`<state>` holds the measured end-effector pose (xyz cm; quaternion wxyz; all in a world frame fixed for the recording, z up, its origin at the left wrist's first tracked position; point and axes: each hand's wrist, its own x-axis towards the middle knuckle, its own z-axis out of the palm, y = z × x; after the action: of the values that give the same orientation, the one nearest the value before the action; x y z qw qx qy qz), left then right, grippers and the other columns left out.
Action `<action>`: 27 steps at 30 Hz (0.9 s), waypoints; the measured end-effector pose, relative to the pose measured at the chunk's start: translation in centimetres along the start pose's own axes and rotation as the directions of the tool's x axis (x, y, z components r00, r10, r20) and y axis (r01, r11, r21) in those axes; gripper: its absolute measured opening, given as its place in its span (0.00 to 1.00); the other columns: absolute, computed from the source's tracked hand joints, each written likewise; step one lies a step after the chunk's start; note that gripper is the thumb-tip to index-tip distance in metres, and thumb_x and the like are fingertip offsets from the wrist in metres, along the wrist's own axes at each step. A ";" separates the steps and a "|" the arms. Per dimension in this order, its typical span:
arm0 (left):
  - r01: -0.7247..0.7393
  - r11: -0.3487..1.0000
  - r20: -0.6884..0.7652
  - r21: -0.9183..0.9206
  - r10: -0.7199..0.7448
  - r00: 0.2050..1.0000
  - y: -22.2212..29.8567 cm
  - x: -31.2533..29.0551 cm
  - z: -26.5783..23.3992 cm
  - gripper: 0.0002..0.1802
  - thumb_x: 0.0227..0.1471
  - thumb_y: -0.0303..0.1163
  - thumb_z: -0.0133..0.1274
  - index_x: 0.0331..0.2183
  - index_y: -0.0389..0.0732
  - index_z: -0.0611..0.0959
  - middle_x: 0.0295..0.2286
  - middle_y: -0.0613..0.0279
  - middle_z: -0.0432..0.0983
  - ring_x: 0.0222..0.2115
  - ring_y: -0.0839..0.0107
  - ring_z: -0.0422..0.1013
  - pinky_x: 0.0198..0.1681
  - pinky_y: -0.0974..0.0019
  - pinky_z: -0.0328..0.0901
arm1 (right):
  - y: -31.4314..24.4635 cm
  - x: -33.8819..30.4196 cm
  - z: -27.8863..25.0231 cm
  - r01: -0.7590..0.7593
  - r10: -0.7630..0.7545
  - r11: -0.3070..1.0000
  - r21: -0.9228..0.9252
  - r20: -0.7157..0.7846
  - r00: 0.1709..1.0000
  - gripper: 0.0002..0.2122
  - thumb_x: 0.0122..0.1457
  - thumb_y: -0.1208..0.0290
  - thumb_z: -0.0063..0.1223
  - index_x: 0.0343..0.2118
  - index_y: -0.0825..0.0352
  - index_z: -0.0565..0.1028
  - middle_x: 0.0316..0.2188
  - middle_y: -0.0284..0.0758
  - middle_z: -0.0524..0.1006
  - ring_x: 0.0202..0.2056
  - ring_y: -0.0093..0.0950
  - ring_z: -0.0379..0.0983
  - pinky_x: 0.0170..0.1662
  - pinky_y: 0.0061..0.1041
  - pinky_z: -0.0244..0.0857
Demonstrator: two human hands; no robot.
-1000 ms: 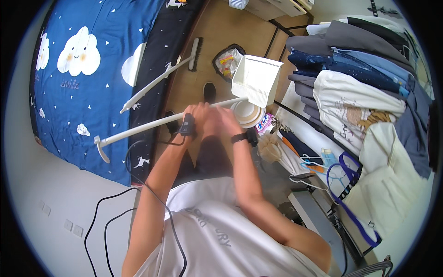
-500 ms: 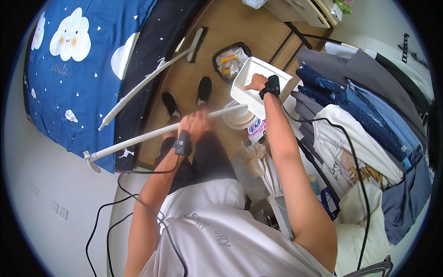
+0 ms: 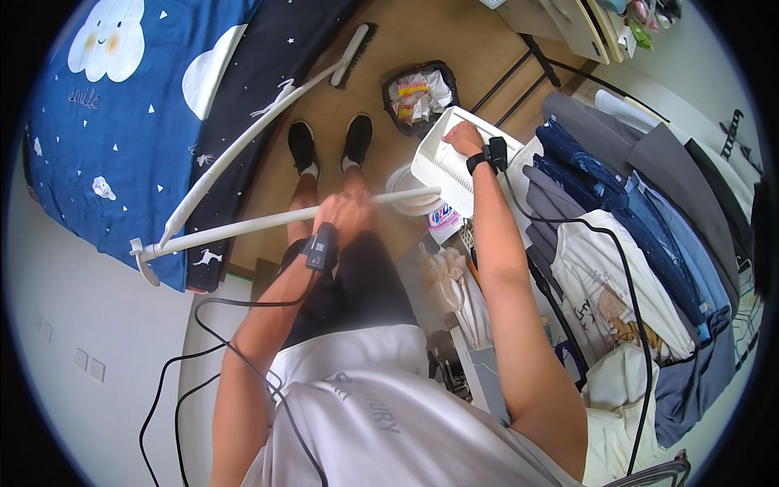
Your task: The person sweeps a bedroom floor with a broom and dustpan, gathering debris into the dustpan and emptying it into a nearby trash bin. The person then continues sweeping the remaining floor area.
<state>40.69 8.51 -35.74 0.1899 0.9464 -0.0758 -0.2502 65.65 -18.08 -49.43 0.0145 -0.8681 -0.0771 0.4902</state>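
My left hand (image 3: pixel 347 217) is wrapped round the long white handle (image 3: pixel 243 227) of a dustpan, which lies across in front of my legs. Its white pan (image 3: pixel 434 154), with ridged comb teeth along one side, is lifted off the floor at the handle's right end. Inside the pan, my right hand (image 3: pixel 462 138) has its fingers curled together against the inner surface; anything between them is hidden. A white broom (image 3: pixel 243 146) slants against the bed, bristle head on the floor, its upper end overlapping the dustpan handle's hooked end in view.
Just beyond the pan stands a black-lined trash bin (image 3: pixel 418 93) with wrappers and tissue. Below it are a white round tub (image 3: pixel 406 191) and a purple-and-white package (image 3: pixel 444 221). Clothes (image 3: pixel 633 227) hang at right; the bed (image 3: pixel 122 146) is at left. Black cables (image 3: pixel 219 304) trail from both wrists.
The whole view has shifted slightly. My right hand's fingers have drawn in more tightly inside the pan. The broom's upper end now meets the dustpan handle in view. My left hand keeps its grip.
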 end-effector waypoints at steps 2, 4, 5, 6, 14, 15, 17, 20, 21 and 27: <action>0.004 1.000 0.002 -0.019 -0.004 1.000 -0.1 0.0 0.8 0.19 0.61 0.48 0.50 0.27 0.42 0.77 0.20 0.62 0.75 0.23 0.66 0.77 0.23 0.64 0.70 | -0.4 0.3 -1.2 0.013 0.001 0.994 0.106 -0.135 0.991 0.10 0.50 0.61 0.65 0.27 0.62 0.85 0.33 0.46 0.82 0.39 0.45 0.79 0.44 0.38 0.73; -0.005 0.998 0.003 -0.055 0.005 1.000 -0.1 -0.2 1.7 0.19 0.61 0.48 0.51 0.27 0.42 0.77 0.20 0.62 0.75 0.23 0.66 0.77 0.22 0.64 0.69 | -0.8 0.9 -2.3 -0.031 0.067 0.992 0.125 -0.301 0.951 0.11 0.50 0.59 0.65 0.28 0.60 0.85 0.28 0.42 0.83 0.32 0.40 0.81 0.38 0.35 0.72; -0.006 0.998 0.016 -0.064 0.007 1.000 -0.1 -0.4 2.1 0.19 0.60 0.48 0.51 0.27 0.42 0.77 0.19 0.62 0.75 0.22 0.66 0.77 0.22 0.64 0.69 | -0.9 1.3 -2.9 -0.013 0.065 0.990 0.141 -0.368 0.927 0.10 0.51 0.58 0.64 0.29 0.59 0.86 0.29 0.41 0.83 0.33 0.41 0.80 0.38 0.35 0.72; -0.007 0.997 0.027 -0.072 0.009 1.000 -0.1 -0.5 2.5 0.19 0.60 0.47 0.51 0.27 0.42 0.77 0.19 0.62 0.75 0.22 0.66 0.77 0.21 0.64 0.69 | -0.9 1.9 -3.4 -0.010 0.070 0.988 0.154 -0.392 0.917 0.09 0.51 0.60 0.64 0.28 0.59 0.86 0.28 0.42 0.83 0.33 0.42 0.80 0.39 0.36 0.73; 0.002 0.978 0.185 -0.211 0.038 0.982 1.3 -2.2 4.3 0.19 0.60 0.47 0.51 0.28 0.41 0.77 0.19 0.60 0.75 0.20 0.65 0.77 0.20 0.63 0.69 | 0.6 6.4 -1.9 0.020 0.008 0.997 0.077 -0.350 0.937 0.10 0.51 0.59 0.65 0.28 0.60 0.85 0.29 0.42 0.83 0.33 0.42 0.80 0.40 0.37 0.72; -0.022 0.978 0.112 -0.205 0.046 0.993 1.6 -2.4 4.3 0.19 0.60 0.47 0.51 0.28 0.41 0.77 0.19 0.60 0.75 0.20 0.64 0.77 0.20 0.62 0.69 | 0.7 6.8 -1.0 0.034 -0.010 0.998 0.059 -0.357 0.934 0.10 0.51 0.59 0.65 0.28 0.60 0.85 0.28 0.42 0.83 0.33 0.42 0.80 0.40 0.38 0.73; -0.026 0.974 0.115 -0.226 0.054 0.992 2.0 -2.8 4.3 0.18 0.60 0.46 0.50 0.29 0.40 0.77 0.19 0.59 0.75 0.20 0.64 0.77 0.20 0.62 0.69 | 0.9 7.5 0.3 -0.029 0.035 0.999 0.031 -0.232 0.972 0.12 0.50 0.59 0.66 0.35 0.59 0.85 0.35 0.42 0.83 0.39 0.42 0.80 0.46 0.36 0.72; -0.035 0.968 0.113 -0.250 0.065 0.991 2.5 -3.2 4.0 0.18 0.61 0.46 0.49 0.29 0.40 0.77 0.20 0.58 0.76 0.20 0.63 0.77 0.20 0.61 0.69 | 1.1 7.2 2.6 0.065 -0.081 0.994 -0.083 -0.212 0.974 0.21 0.48 0.58 0.67 0.47 0.57 0.82 0.48 0.42 0.80 0.49 0.43 0.76 0.55 0.35 0.68; -0.039 0.966 0.108 -0.255 0.068 0.992 2.5 -3.2 4.0 0.18 0.61 0.45 0.48 0.30 0.40 0.77 0.20 0.58 0.76 0.19 0.63 0.77 0.20 0.61 0.69 | 1.2 7.2 3.1 0.040 -0.069 0.982 -0.184 -0.153 0.986 0.29 0.46 0.57 0.69 0.54 0.55 0.77 0.57 0.42 0.74 0.56 0.44 0.71 0.61 0.35 0.61; -0.052 0.963 0.088 -0.263 0.077 0.993 2.4 -3.0 3.7 0.18 0.63 0.44 0.46 0.31 0.39 0.76 0.21 0.56 0.76 0.19 0.61 0.76 0.21 0.59 0.69 | 1.9 7.0 3.9 -0.062 0.057 0.998 -0.006 -0.287 0.956 0.16 0.50 0.59 0.66 0.40 0.59 0.84 0.42 0.41 0.82 0.43 0.40 0.79 0.50 0.36 0.69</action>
<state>36.10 5.83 -36.40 0.3165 0.8970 -0.0822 -0.2973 66.10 -19.07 -57.53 0.0043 -0.9320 -0.0518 0.3587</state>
